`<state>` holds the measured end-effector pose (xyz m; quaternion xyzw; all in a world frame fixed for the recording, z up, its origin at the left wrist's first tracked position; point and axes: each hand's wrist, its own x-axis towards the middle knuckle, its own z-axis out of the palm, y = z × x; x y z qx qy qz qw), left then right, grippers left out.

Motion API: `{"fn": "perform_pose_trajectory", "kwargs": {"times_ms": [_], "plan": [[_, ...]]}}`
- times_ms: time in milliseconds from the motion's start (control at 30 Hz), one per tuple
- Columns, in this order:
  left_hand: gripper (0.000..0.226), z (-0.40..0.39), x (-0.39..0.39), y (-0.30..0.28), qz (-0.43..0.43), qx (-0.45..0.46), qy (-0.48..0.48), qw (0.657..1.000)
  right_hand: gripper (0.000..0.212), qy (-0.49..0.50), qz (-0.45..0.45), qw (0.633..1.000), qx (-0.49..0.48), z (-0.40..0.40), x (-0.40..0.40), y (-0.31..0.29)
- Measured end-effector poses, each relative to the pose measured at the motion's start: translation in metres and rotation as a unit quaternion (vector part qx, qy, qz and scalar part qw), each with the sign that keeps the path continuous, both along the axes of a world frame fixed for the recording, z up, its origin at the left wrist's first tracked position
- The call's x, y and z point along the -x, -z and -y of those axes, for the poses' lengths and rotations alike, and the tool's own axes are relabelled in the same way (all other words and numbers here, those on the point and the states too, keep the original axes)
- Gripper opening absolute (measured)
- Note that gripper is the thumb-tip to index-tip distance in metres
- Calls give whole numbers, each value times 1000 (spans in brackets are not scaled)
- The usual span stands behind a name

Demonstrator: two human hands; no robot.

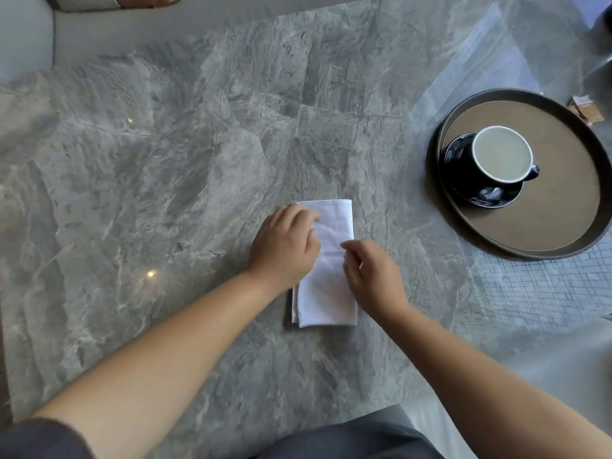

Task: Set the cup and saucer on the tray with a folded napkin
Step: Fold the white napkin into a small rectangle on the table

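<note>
A white napkin (328,293), folded into a narrow rectangle, lies flat on the grey marble table (165,160) in front of me. My left hand (284,246) rests on its upper left part, fingers bent down onto the cloth. My right hand (374,273) is at the napkin's right edge, with thumb and forefinger pinching the cloth there. To the right stands a round brown tray (556,210) with a dark rim. On the tray's left part sits a dark saucer (490,197) carrying a dark cup (501,154) with a pale inside, its handle pointing right.
Small brown packets (586,109) lie just beyond the tray. A dark object (602,28) stands at the far right corner. A pale seat (26,28) is at the far left edge. The table's near edge runs by my lap.
</note>
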<state>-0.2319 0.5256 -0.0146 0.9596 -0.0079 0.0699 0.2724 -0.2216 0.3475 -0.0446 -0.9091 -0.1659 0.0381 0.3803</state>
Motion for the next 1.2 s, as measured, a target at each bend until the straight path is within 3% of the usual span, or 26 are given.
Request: {"fn": "perform_pose_trajectory", "kwargs": {"times_ms": [67, 167, 233, 333, 467, 600, 700, 800, 867, 1033, 1200], "plan": [[37, 4, -17, 19, -32, -57, 70, 995, 14, -57, 86, 993, 49, 14, 13, 5], [54, 8, -32, 41, -69, -180, 185, 964, 31, -162, 147, 965, 146, 23, 40, 21], [61, 8, -42, 51, -88, -266, 235, 931, 49, -203, 156, 945, 202, 20, 56, 31], [68, 4, -51, 61, -108, -325, 271, 900, 74, -229, 146, 926, 262, 16, 65, 44], [72, 1, -52, 66, -97, -333, 281, 895, 83, -245, 142, 917, 282, 18, 66, 50], [69, 0, -51, 58, -110, -333, 283, 893, 74, -257, 150, 923, 245, 26, 63, 46], [56, -4, -38, 39, -36, -319, 248, 914, 60, -260, 172, 932, 187, 42, 58, 41], [46, -10, 6, 38, 51, -211, 274, 937, 54, -270, 175, 930, 178, 59, 51, 38], [49, -18, 44, 41, 29, -192, 314, 929, 58, -294, 162, 922, 191, 66, 49, 38], [71, -26, 102, 46, -124, -289, 350, 882, 71, -342, 152, 899, 228, 75, 61, 41], [90, -9, 138, 48, -159, -273, 366, 875, 77, -376, 157, 882, 238, 96, 93, 42]]}}
